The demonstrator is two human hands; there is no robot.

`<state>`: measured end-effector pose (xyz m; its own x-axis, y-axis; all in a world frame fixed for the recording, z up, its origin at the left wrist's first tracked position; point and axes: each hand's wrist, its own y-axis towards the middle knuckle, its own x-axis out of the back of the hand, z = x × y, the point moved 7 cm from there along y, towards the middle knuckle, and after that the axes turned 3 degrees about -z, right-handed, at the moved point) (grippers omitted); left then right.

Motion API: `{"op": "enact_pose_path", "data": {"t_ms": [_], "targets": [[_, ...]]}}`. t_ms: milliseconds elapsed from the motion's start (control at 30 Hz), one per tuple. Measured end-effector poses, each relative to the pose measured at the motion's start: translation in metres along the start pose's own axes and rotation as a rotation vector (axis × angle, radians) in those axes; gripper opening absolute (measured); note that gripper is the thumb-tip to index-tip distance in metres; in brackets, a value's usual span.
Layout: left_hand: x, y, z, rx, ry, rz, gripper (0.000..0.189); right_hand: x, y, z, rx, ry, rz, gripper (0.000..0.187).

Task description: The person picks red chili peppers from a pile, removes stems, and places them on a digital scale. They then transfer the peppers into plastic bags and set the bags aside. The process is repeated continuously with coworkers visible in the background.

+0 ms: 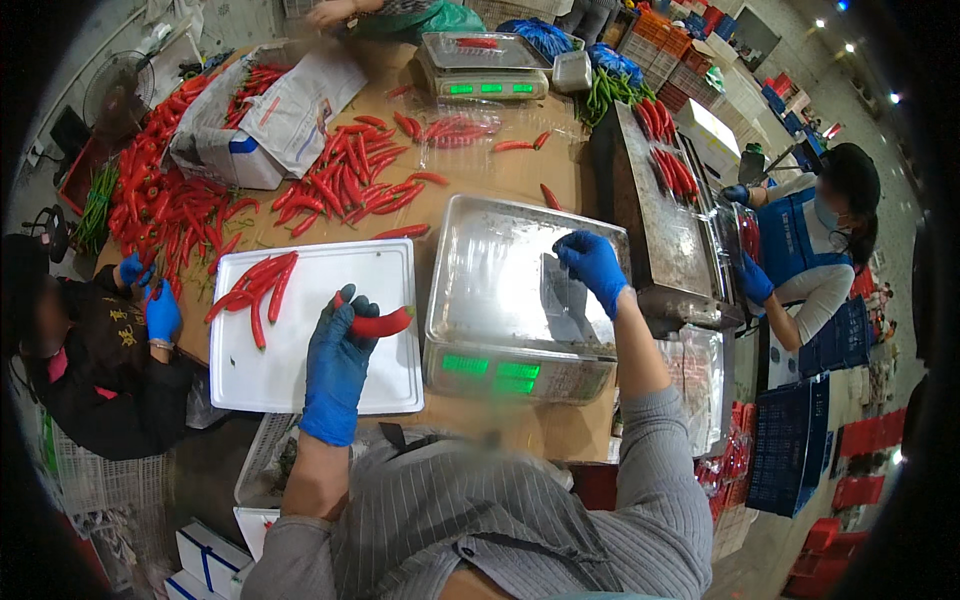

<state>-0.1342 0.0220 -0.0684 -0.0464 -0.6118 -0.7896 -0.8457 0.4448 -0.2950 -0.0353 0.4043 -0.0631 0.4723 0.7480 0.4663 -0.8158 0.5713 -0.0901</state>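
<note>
My left hand [339, 367], in a blue glove, holds a curved red chili pepper [384, 322] above a white foam lid [315, 394]. Several red chilies [259, 285] lie together on the lid's upper left part. To the right stands a digital scale with a steel pan [487, 262] and lit green displays. Over the right part of the pan is my right hand [592, 262], also gloved in blue, its fingers bent; whether it holds anything small cannot be made out. A loose chili [550, 196] lies just behind the pan.
Chilies are heaped [345, 176] behind the lid, beside a newspaper-covered foam box [225, 157]. A second scale [487, 82] stands at the back. On the right is a metal wrapping machine [660, 225] with a co-worker [802, 232] beyond it; another co-worker [105, 352] sorts chilies at left.
</note>
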Motion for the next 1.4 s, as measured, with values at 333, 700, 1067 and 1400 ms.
{"op": "enact_pose_path", "data": {"t_ms": [333,700,1067,1400], "targets": [[-0.056,-0.029,0.013,-0.31,0.691,0.197,0.031,-0.046,-0.141,0.131,0.736,-0.279,-0.006,0.029],[-0.055,-0.033,0.037,-0.129,0.577,0.168,0.03,-0.081,-0.144,0.123,0.736,-0.449,-0.069,0.03],[-0.019,-0.014,0.005,-0.12,0.725,0.016,0.025,-0.069,-0.095,0.068,0.395,-0.492,0.147,0.022],[0.069,0.058,-0.101,-0.812,1.255,-0.297,0.039,-0.034,-0.112,0.08,0.411,-0.252,-0.15,0.02]]}}
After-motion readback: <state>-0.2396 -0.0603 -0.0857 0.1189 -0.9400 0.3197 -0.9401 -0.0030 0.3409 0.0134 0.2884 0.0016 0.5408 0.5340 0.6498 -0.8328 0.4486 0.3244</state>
